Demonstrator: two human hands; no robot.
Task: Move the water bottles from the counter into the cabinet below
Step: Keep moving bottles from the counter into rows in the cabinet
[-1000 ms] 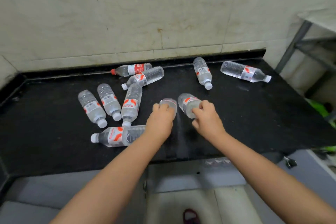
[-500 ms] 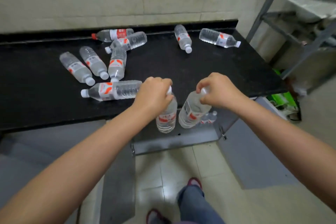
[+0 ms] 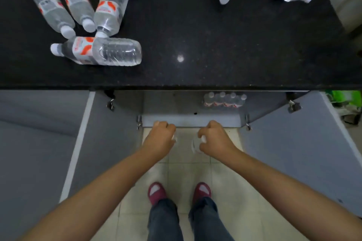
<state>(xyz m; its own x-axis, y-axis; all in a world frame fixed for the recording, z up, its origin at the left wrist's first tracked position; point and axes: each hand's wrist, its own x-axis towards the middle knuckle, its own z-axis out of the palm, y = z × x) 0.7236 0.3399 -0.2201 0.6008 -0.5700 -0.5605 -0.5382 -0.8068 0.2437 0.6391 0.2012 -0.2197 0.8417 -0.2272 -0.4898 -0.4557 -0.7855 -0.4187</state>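
The black speckled stone counter [image 3: 215, 45] took up the whole top half of the view, and under it the grey cabinet [image 3: 188, 103] stood with both flat grey doors [image 3: 290, 143] swung wide open. Pale tiled floor [image 3: 186, 170] below that, with a pair of dark red slippers [image 3: 156, 191] and blue jeans poking in at the bottom.

Seven clear plastic water bottles with orange-and-white labels [image 3: 101, 51] were lying on their sides up on the counter, five bunched at the left and two off to the right. Inside the cabinet, at the right, a little cluster of upright white-capped bottles [image 3: 224, 100] was already parked.

Both hands were down low, just in front of the cabinet's bottom edge. The left hand [image 3: 159, 139] was curled around the top of a bottle, though only a sliver of cap showed. The right hand [image 3: 214, 139] gripped a blurry clear bottle [image 3: 195, 146] by its neck, hanging beneath the fist.
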